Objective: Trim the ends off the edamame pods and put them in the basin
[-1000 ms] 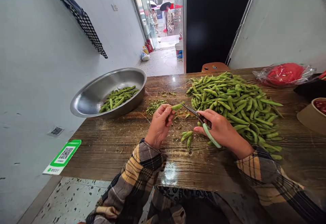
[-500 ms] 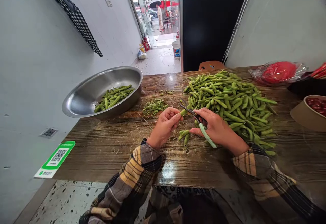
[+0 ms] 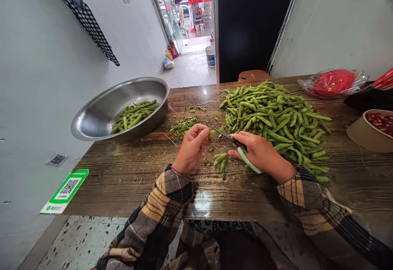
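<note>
The left hand [image 3: 192, 147] is curled loosely above the wooden table [image 3: 138, 176], its thumb and fingertips closed on a pod [image 3: 214, 132] whose short free end is pointed toward the right. The right hand [image 3: 260, 155] is wrapped around the green handle of the scissors [image 3: 229, 137], with the dark blades laid against the pod's tip. Since half a second ago both hands have been kept between the heap of cut tips [image 3: 182, 124] and the big pile of pods [image 3: 273, 118], the blades still at the pod. Most of the pod is hidden inside the fingers, and whether the blades are parted cannot be made out.
</note>
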`<control>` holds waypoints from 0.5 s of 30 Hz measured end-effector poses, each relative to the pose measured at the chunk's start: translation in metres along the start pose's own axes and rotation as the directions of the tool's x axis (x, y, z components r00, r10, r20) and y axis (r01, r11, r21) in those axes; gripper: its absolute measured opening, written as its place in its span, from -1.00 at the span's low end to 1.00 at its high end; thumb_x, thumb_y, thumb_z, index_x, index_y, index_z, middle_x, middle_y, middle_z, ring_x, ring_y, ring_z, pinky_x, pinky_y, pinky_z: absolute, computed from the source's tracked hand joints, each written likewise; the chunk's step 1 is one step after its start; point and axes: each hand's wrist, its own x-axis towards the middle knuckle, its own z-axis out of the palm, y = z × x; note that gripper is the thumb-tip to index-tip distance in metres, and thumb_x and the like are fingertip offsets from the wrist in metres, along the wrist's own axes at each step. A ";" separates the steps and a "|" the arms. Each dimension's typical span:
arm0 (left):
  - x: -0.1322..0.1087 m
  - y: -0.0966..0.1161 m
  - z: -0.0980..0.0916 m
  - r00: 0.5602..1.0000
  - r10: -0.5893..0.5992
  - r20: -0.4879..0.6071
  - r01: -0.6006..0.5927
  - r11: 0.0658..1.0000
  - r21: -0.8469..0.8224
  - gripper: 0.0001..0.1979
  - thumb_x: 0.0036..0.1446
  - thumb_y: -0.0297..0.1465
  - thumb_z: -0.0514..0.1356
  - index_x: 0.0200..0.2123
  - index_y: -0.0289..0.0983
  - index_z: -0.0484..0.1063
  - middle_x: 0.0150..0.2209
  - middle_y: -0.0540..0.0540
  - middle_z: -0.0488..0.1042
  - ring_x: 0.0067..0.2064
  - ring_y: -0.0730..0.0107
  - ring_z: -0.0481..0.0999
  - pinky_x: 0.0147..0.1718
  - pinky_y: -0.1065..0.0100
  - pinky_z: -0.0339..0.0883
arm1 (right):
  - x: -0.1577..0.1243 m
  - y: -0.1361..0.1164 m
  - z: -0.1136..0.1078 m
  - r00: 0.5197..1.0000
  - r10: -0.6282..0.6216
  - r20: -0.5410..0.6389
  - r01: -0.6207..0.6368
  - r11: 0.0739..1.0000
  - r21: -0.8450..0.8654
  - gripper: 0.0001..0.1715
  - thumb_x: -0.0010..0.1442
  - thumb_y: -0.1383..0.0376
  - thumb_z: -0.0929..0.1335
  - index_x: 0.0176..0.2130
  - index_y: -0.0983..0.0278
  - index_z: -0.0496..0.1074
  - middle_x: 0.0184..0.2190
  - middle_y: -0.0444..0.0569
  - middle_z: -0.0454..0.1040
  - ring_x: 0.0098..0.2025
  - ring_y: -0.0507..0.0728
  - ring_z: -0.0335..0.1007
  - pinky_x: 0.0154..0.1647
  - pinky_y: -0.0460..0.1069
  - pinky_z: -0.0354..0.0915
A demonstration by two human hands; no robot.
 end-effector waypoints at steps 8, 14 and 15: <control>0.003 0.001 -0.002 0.998 -0.059 -0.029 0.053 0.987 -0.154 -0.74 -0.01 -0.31 0.32 -0.40 -0.29 0.30 -0.56 0.13 0.14 -0.61 0.68 0.06 -0.69 0.59 -0.10 | 0.000 -0.003 -0.004 0.996 -0.040 0.074 0.038 0.999 0.031 -0.59 0.20 0.11 0.37 -0.04 0.31 0.46 -0.16 0.12 0.53 -0.14 0.25 0.48 -0.14 0.07 0.35; 0.006 0.005 -0.008 0.992 -0.125 -0.033 0.121 0.988 -0.099 -0.75 0.05 -0.29 0.25 -0.46 -0.28 0.23 -0.48 0.04 0.31 -0.53 0.58 0.29 -0.62 0.53 0.20 | 0.001 0.002 -0.007 1.000 0.019 -0.019 -0.018 0.998 0.054 -0.57 0.18 0.10 0.39 -0.03 0.29 0.46 -0.20 0.07 0.54 -0.19 0.22 0.48 -0.16 0.06 0.34; 0.005 0.005 -0.007 0.988 -0.154 0.011 0.154 0.987 -0.050 -0.74 0.04 -0.28 0.26 -0.46 -0.28 0.25 -0.45 0.02 0.34 -0.52 0.56 0.32 -0.60 0.50 0.24 | 0.001 0.002 -0.007 0.999 0.029 -0.036 -0.027 0.998 0.056 -0.57 0.18 0.10 0.39 -0.03 0.29 0.46 -0.19 0.07 0.54 -0.18 0.22 0.48 -0.16 0.06 0.34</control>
